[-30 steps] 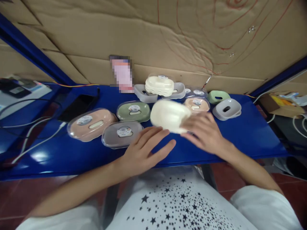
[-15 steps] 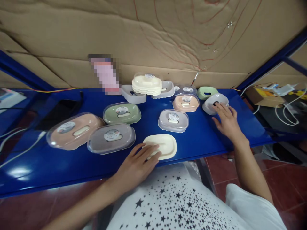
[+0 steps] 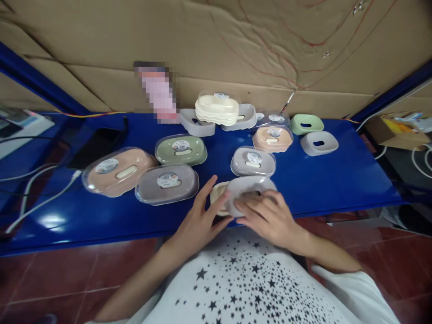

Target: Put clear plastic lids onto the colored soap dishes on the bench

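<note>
Grey tray (image 3: 251, 183) shifted to lower centre, right hand (image 3: 272, 218) gripping; left hand (image 3: 199, 218): can't tell grip. Blue table (image 3: 337, 180), cardboard (image 3: 101, 36) up top.

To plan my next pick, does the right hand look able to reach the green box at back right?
Probably yes, once free: the right hand holds a grey box. The green box stands uncovered, another grey box only partly before it.

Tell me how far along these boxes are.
Looks done: the lidded, labelled boxes, like the green box. In hand: a grey shell, held by the right hand over a cream base. Apparently left: the lidless pale green shell and lavender shell, back right.
</note>
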The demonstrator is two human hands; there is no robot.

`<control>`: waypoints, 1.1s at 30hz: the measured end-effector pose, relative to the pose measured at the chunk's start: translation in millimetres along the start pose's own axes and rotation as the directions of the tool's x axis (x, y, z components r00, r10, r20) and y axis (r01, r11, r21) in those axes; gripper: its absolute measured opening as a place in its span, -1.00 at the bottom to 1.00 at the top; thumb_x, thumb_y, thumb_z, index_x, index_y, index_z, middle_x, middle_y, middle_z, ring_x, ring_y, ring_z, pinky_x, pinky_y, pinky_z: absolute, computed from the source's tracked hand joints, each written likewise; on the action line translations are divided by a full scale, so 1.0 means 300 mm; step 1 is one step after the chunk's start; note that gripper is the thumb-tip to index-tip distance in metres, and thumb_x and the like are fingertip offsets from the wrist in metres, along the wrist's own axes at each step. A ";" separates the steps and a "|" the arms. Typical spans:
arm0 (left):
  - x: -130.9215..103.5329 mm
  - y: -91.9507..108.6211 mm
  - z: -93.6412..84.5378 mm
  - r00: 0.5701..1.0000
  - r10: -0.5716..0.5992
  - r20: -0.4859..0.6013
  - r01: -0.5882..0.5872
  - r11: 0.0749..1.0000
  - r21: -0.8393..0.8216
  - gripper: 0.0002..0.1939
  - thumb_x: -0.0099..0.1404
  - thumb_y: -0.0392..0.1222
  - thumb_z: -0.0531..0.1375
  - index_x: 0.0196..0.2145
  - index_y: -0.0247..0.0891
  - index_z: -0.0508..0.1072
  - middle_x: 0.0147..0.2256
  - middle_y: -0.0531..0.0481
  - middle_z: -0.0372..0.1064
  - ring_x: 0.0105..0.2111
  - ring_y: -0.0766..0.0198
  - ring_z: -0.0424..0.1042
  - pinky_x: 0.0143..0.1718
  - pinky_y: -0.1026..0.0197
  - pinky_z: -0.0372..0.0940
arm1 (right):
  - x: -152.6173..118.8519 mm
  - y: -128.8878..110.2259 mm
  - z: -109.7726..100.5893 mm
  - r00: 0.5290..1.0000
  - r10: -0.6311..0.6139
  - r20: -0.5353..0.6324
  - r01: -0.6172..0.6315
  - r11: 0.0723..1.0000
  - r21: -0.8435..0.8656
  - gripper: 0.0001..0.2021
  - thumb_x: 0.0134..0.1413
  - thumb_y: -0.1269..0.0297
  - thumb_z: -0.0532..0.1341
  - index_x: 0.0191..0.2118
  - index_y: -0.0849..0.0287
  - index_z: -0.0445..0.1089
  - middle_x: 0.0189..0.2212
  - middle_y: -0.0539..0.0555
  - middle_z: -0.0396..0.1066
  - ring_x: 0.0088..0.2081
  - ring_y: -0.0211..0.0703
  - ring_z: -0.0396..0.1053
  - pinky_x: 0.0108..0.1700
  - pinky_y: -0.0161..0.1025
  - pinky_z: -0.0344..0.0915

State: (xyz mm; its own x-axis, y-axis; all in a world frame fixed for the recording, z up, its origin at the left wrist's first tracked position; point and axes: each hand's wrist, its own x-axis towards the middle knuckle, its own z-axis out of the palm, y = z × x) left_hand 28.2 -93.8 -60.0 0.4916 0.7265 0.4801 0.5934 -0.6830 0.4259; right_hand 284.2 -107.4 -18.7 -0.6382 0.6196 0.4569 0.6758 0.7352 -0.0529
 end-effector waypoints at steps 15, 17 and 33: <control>0.014 -0.006 -0.007 0.989 0.040 0.140 -0.051 0.995 0.080 -0.38 0.55 -0.10 0.22 0.44 -0.33 0.20 0.48 -0.41 0.10 0.50 -0.17 0.12 0.37 -0.22 0.37 | 0.023 0.034 0.040 0.949 -0.239 0.207 0.230 0.971 0.066 -0.52 0.43 0.42 0.23 0.40 0.13 0.37 0.33 0.13 0.44 0.39 -0.06 0.35 0.47 0.01 0.35; 0.013 -0.006 -0.006 0.987 0.055 0.151 -0.071 0.992 0.103 -0.44 0.56 -0.13 0.20 0.41 -0.34 0.24 0.48 -0.41 0.07 0.51 -0.18 0.09 0.37 -0.22 0.37 | 0.012 0.027 0.047 0.948 -0.245 0.202 0.241 0.970 0.041 -0.51 0.42 0.44 0.25 0.39 0.12 0.37 0.33 0.13 0.44 0.38 -0.05 0.37 0.47 0.01 0.34; 0.018 -0.007 -0.006 0.977 0.040 0.211 -0.066 0.991 0.120 -0.49 0.58 -0.11 0.16 0.39 -0.27 0.29 0.52 -0.33 0.01 0.52 -0.14 0.05 0.39 -0.23 0.34 | 0.470 0.870 -0.080 0.878 0.329 0.348 -0.359 0.933 0.025 -0.44 0.33 0.16 0.34 0.32 0.39 0.42 0.28 0.34 0.47 0.26 0.00 0.46 0.31 -0.13 0.33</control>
State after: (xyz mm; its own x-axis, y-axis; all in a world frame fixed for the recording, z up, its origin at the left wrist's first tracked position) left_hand 28.5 -88.5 -56.8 0.6385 0.6981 0.3239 0.6314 -0.7158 0.2982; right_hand 379.4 165.4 53.1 -0.4663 0.8814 0.0752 0.8507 0.4701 -0.2352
